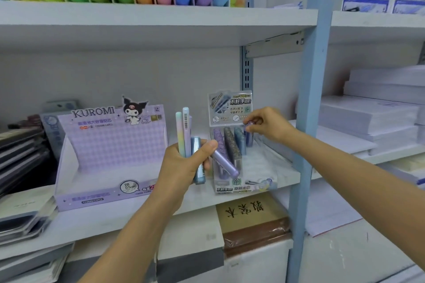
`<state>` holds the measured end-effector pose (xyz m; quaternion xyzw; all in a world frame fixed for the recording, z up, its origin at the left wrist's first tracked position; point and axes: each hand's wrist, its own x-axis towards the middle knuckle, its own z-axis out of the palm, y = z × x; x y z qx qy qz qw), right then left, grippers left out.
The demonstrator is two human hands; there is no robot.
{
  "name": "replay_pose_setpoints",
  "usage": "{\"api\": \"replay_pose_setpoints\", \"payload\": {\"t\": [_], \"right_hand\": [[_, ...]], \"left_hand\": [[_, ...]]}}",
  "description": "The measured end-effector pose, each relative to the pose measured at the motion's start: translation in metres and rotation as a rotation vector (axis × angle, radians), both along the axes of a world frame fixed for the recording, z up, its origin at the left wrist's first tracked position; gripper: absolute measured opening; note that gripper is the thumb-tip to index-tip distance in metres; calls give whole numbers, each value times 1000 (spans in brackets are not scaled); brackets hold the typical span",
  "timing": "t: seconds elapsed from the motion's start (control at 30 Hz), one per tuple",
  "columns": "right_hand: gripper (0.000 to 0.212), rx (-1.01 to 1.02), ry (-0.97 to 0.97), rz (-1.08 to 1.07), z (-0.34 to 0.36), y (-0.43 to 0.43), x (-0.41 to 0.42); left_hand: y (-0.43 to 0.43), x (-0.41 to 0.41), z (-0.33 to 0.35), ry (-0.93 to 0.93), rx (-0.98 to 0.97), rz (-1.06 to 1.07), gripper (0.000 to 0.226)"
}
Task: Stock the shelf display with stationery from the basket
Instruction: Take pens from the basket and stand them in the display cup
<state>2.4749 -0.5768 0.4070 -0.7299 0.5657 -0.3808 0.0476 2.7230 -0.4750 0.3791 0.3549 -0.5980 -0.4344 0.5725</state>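
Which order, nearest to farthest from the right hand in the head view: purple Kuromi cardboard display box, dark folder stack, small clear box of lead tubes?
1. Small clear box of lead tubes, just below the right hand.
2. Purple Kuromi cardboard display box, to its left.
3. Dark folder stack, shelf's far left.

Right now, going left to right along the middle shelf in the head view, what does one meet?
Dark folders, Kuromi box, left hand gripping tubes, right hand pinching a tube, blue post, paper stacks.
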Motion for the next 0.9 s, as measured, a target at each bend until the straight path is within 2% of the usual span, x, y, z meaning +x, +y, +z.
{"api": "replay_pose_setpoints", "payload": {"t": [0.1, 0.2, 0.3, 0.4, 0.47, 0.53, 0.6, 0.67, 0.73, 0.8, 0.9], "right_hand": [[26, -15, -63, -15, -7, 0, 1], [21, -122, -115, -57, -16, 0, 3], [16, -181, -48, -125, -23, -2, 3], [12, -133, -1, -155, -26, 1, 2], [17, -127, -12, -135, -24, 11, 3], [20, -179, -111, -56, -19, 29, 7], [19, -174, -320, 157, -15, 54, 13], [20, -77, -495, 423, -15, 79, 20], [28, 20, -535, 586, -18, 98, 27], [32, 74, -557, 648, -21, 109, 33], [23, 49, -620, 638, -21, 115, 33]], "left_hand": [[-3, -1, 0, 7, 6, -7, 22], [-6, -3, -1, 19, 14, -1, 20], [-7, -3, -2, 43, 18, 39, 30], [-6, -3, -2, 41, 23, 77, 31], [-4, -4, -1, 42, 20, 84, 28], [0, -6, 1, 54, 12, 84, 29], [3, -9, 4, 67, 8, 96, 30], [6, -12, 6, 88, 9, 109, 26], [8, -16, 7, 106, 4, 109, 24], [12, -20, 8, 111, 1, 99, 23], [16, -24, 8, 93, 19, 79, 23]]}}
